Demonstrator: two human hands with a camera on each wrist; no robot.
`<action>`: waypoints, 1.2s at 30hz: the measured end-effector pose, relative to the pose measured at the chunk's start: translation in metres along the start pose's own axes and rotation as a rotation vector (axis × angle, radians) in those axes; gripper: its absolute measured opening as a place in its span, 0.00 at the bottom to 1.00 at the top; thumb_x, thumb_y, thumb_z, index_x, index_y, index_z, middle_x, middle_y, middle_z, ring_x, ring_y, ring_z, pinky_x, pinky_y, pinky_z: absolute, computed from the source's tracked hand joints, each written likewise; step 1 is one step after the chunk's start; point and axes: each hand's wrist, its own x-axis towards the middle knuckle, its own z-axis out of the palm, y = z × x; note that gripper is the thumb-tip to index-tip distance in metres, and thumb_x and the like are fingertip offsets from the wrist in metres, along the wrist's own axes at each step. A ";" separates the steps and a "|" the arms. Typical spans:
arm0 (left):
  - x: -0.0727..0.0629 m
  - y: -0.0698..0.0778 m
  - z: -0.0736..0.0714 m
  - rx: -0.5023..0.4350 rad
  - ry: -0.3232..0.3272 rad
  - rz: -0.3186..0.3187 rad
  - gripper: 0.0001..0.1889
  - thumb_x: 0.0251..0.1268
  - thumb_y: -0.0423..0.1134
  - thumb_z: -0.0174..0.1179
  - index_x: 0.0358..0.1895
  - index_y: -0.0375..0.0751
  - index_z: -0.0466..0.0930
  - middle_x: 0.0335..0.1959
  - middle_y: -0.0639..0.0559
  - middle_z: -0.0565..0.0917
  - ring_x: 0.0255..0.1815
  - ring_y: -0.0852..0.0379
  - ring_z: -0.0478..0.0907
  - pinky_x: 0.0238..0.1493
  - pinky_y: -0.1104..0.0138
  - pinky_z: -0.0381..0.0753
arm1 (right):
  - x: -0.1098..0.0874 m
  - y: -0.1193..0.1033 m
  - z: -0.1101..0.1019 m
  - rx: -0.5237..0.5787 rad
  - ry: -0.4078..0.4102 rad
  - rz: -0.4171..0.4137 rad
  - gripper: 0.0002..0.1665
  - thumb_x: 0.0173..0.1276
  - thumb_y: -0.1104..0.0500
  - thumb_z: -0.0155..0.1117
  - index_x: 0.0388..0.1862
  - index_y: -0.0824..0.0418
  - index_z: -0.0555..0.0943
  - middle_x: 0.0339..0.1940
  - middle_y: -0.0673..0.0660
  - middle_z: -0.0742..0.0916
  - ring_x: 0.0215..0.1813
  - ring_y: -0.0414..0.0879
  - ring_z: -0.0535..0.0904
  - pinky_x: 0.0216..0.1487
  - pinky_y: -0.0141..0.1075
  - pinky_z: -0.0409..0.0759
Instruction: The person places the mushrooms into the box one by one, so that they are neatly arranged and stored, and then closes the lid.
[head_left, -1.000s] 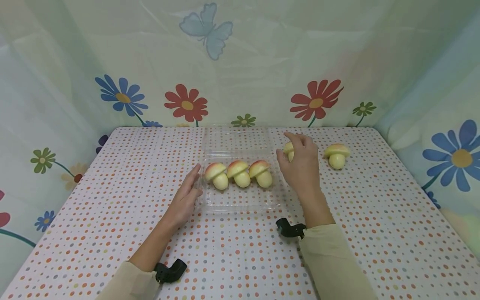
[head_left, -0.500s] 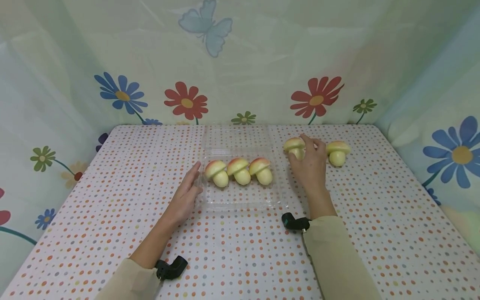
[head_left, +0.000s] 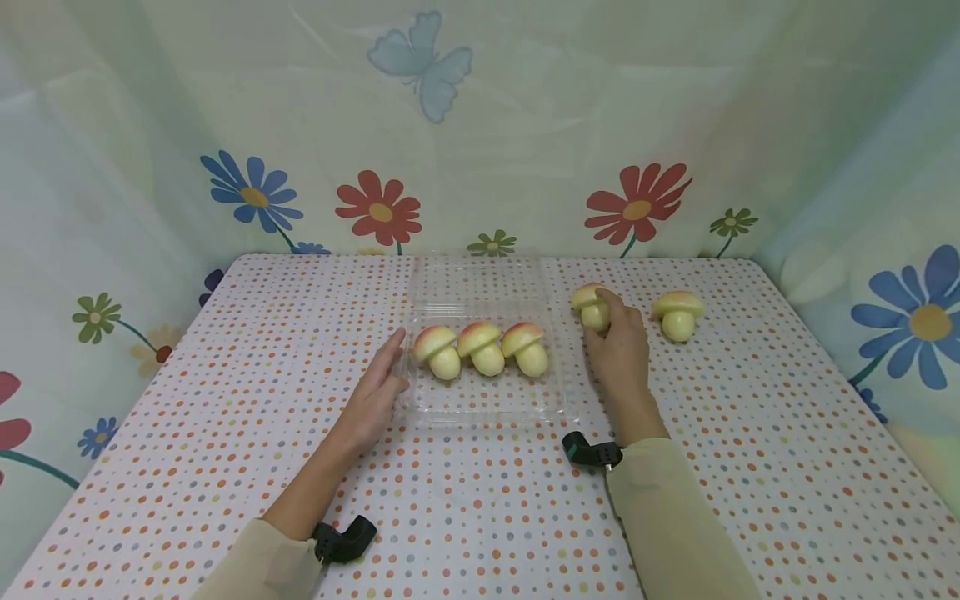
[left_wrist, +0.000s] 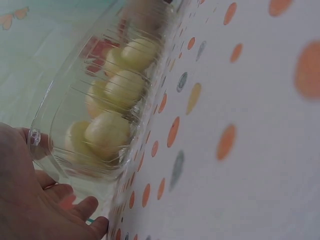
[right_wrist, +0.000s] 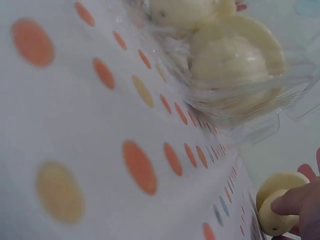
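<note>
Three yellow toy mushrooms with reddish caps, the middle one point(head_left: 483, 350) among them, lie in a row inside a clear plastic clamshell box point(head_left: 480, 415). Its lid point(head_left: 480, 279) is folded back behind it. Along the box's left side my left hand point(head_left: 375, 400) rests, thumb and fingers loosely spread at the wall point(left_wrist: 42, 142). To the right of the box my right hand point(head_left: 622, 354) pinches another toy mushroom point(head_left: 590, 307), which stands on the table. In the right wrist view, the thumb point(right_wrist: 290, 201) presses that mushroom's stem point(right_wrist: 270, 220); the other fingers are mostly hidden.
One more toy mushroom point(head_left: 678, 315) stands just right of my right hand. A dotted cloth covers the table point(head_left: 465, 508). A flowered curtain point(head_left: 495, 125) hangs behind it and at both sides. Black wrist cameras point(head_left: 592, 452) stick out from both sleeves.
My right hand has moved right and slightly down from over the mushroom to its right side, and its fingers have closed around it. The left hand stays at the box.
</note>
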 end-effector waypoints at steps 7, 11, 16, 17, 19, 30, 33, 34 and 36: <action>0.000 0.000 0.000 0.008 0.004 0.006 0.39 0.74 0.33 0.40 0.86 0.52 0.43 0.87 0.49 0.46 0.87 0.45 0.44 0.85 0.44 0.40 | 0.000 0.002 0.000 0.017 0.027 0.004 0.35 0.74 0.63 0.60 0.79 0.56 0.66 0.64 0.73 0.75 0.55 0.63 0.75 0.57 0.60 0.77; 0.000 -0.001 0.000 0.000 0.004 0.001 0.39 0.74 0.33 0.41 0.86 0.53 0.44 0.87 0.49 0.47 0.87 0.46 0.44 0.85 0.44 0.40 | 0.001 0.004 0.001 0.044 0.050 0.010 0.35 0.74 0.62 0.61 0.79 0.55 0.67 0.65 0.71 0.75 0.58 0.63 0.75 0.58 0.58 0.77; 0.000 -0.002 0.001 -0.011 -0.002 0.002 0.39 0.73 0.33 0.41 0.86 0.53 0.43 0.87 0.51 0.46 0.87 0.46 0.43 0.85 0.45 0.41 | 0.003 0.006 0.002 0.050 0.067 0.018 0.35 0.73 0.64 0.59 0.79 0.55 0.68 0.64 0.69 0.77 0.56 0.60 0.76 0.55 0.51 0.79; -0.001 -0.002 0.001 -0.011 -0.002 0.003 0.39 0.73 0.33 0.41 0.86 0.53 0.43 0.87 0.51 0.46 0.87 0.46 0.43 0.85 0.45 0.41 | 0.003 0.006 0.002 0.054 0.067 0.017 0.35 0.73 0.64 0.59 0.79 0.55 0.68 0.64 0.69 0.76 0.56 0.60 0.77 0.54 0.51 0.79; 0.000 -0.002 0.001 -0.009 0.001 0.005 0.39 0.73 0.33 0.41 0.86 0.52 0.43 0.87 0.51 0.46 0.87 0.46 0.44 0.85 0.45 0.41 | 0.003 0.006 0.002 0.068 0.065 0.020 0.35 0.73 0.65 0.59 0.79 0.56 0.68 0.65 0.70 0.76 0.57 0.61 0.77 0.55 0.51 0.79; 0.000 -0.002 0.001 -0.008 0.004 0.035 0.39 0.73 0.31 0.40 0.86 0.51 0.43 0.87 0.52 0.44 0.87 0.45 0.44 0.85 0.44 0.41 | 0.003 -0.002 -0.002 0.199 0.110 0.056 0.35 0.72 0.65 0.59 0.77 0.55 0.69 0.65 0.69 0.77 0.60 0.63 0.81 0.62 0.51 0.83; 0.000 -0.002 0.002 -0.005 0.006 0.040 0.39 0.73 0.31 0.40 0.86 0.50 0.43 0.87 0.52 0.44 0.87 0.45 0.44 0.85 0.44 0.41 | 0.004 -0.004 -0.003 0.197 0.123 0.031 0.34 0.72 0.65 0.61 0.77 0.58 0.69 0.65 0.70 0.77 0.61 0.63 0.81 0.64 0.51 0.83; 0.000 -0.002 0.002 -0.006 0.006 0.040 0.39 0.73 0.31 0.40 0.86 0.49 0.43 0.87 0.51 0.44 0.87 0.45 0.44 0.85 0.44 0.41 | 0.004 -0.005 -0.004 0.192 0.128 0.019 0.34 0.72 0.65 0.61 0.76 0.58 0.70 0.64 0.70 0.77 0.61 0.63 0.81 0.64 0.51 0.83; 0.000 -0.002 0.002 -0.006 0.006 0.041 0.39 0.72 0.31 0.40 0.86 0.49 0.43 0.87 0.51 0.44 0.87 0.45 0.44 0.85 0.44 0.41 | 0.004 -0.007 -0.005 0.187 0.138 -0.011 0.33 0.72 0.65 0.62 0.76 0.60 0.70 0.64 0.71 0.77 0.61 0.63 0.81 0.64 0.51 0.83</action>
